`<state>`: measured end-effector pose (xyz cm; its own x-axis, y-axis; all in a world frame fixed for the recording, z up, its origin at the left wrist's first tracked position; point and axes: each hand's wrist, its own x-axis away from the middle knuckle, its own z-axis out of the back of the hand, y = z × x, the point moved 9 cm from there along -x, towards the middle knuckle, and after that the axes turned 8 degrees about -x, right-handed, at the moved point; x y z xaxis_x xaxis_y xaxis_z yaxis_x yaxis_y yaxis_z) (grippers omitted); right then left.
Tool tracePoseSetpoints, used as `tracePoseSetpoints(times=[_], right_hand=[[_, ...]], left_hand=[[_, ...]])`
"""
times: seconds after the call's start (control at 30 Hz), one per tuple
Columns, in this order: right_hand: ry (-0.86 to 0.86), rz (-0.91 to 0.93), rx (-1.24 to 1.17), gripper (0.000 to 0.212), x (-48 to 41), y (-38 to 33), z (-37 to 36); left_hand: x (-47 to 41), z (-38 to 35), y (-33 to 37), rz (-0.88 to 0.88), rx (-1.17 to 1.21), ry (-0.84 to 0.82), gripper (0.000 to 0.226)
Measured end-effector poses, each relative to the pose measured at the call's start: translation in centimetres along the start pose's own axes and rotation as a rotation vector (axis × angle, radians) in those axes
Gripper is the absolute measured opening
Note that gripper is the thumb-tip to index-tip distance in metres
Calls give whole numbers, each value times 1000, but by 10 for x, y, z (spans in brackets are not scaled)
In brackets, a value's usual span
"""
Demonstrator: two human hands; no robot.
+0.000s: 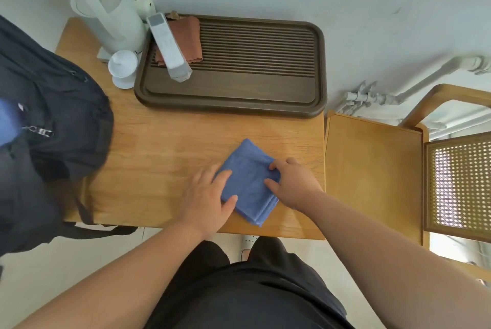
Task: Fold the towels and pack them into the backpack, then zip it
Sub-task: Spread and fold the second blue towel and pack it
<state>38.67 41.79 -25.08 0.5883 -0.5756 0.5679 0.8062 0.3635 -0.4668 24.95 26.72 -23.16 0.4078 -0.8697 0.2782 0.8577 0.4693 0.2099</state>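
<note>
A blue towel (247,180), folded into a small thick square, lies on the wooden table (159,158) near its front edge. My left hand (206,196) rests on the towel's left side with fingers spread flat. My right hand (293,182) pinches the towel's right edge between thumb and fingers. A dark backpack (53,126) sits on the table's left end, unzipped, with something blue (8,121) showing in its opening and a zipper pull (39,130) beside it.
A dark wooden slatted tray (239,95) stands at the back, holding a brown cloth (186,36) and a white remote (170,47). A white kettle (106,15) and a white cup (122,68) stand left of it. A wooden chair (372,169) stands right of the table.
</note>
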Motion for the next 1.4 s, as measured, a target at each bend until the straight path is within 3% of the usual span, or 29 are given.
tracePoseSetpoints(times=[0.1, 0.2, 0.27, 0.37, 0.43, 0.5, 0.57, 0.67, 0.8, 0.9, 1.03, 1.23, 1.4], right_hand=[[-144, -61, -171, 43, 21, 2, -23], [-291, -43, -135, 38, 36, -7, -34], [-208, -33, -149, 31, 31, -13, -19], [88, 46, -49, 27, 15, -28, 18], [177, 147, 73, 58, 3, -46, 28], [97, 179, 253, 97, -11, -57, 19], [15, 181, 461, 119, -21, -57, 7], [-28, 148, 558, 128, -29, -46, -3], [10, 181, 618, 108, -31, -52, -2], [-21, 168, 569, 93, -30, -51, -5], [-76, 88, 349, 91, -31, -43, -3], [-99, 119, 371, 63, -38, -47, -3], [49, 170, 336, 39, -45, -65, 22]], left_hand=[[-2, 6, -34, 163, 41, -13, 69], [-7, 3, -50, 202, 44, -103, 78], [-12, 7, -51, 184, 50, -112, 82], [-25, 20, -43, 133, 73, -58, 89], [-38, 24, -32, 58, 31, -59, 98], [-51, 20, -19, -29, -52, -127, 111], [-61, 12, -6, -114, -187, -208, 124], [-69, -2, 2, -190, -360, -293, 135], [-77, -5, 5, -255, -398, -276, 137], [-80, -3, 7, -303, -312, -294, 131], [-91, 1, -6, -194, -153, -303, 99], [-97, 4, 1, -207, -188, -312, 61], [-107, 35, 14, -230, -199, -91, 32]])
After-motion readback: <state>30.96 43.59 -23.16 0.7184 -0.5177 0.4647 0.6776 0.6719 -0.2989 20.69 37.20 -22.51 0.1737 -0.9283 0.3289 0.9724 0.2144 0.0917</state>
